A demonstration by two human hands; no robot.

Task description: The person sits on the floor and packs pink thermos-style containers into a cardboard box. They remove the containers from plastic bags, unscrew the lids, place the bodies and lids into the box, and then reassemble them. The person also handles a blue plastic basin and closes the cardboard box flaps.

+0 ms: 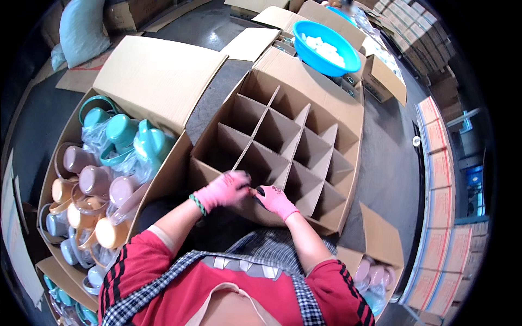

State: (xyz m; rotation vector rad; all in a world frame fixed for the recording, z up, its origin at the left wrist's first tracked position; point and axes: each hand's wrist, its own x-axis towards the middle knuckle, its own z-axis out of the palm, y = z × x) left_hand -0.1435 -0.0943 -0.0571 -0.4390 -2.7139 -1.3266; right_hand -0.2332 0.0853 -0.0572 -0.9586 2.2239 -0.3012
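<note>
head view, looking down into an open cardboard carton (348,136) fitted with a cardboard divider grid (283,146); the cells in sight hold nothing. both hands in pink gloves meet at the near edge of the carton

left hand (225,190): fingers curled and closed around the near end of the long divider strip (255,136) that runs diagonally away from the person, about where it meets the near wall. green band at the wrist. right hand (274,200): dark fingertips pressed against the same spot, just beside the left hand and touching or nearly touching it; fingers together, but whether they pinch the strip or only push on it cannot be told, the left hand covers the contact

the divider grid sits inside the carton, upright, with some cross strips leaning slightly, so cells are not all square

judgement: the step in hand looks like seating or straightening the grid at the near wall. to do it well:
- keep the strip end vertical and press it flat to the wall, not bent under
- one hand steadies while the other pushes down, so slotted joints do not pop out
- check the leaning cross strips further back; squaring the near end may pull them true
- thin card creases easily, so use even pressure, no twisting

around: carton of teal, pink and orange plastic cups (103,179) in clear bags to the left, blue basin (326,46) with white pieces beyond, stacked boxes (443,217) along the right
</note>
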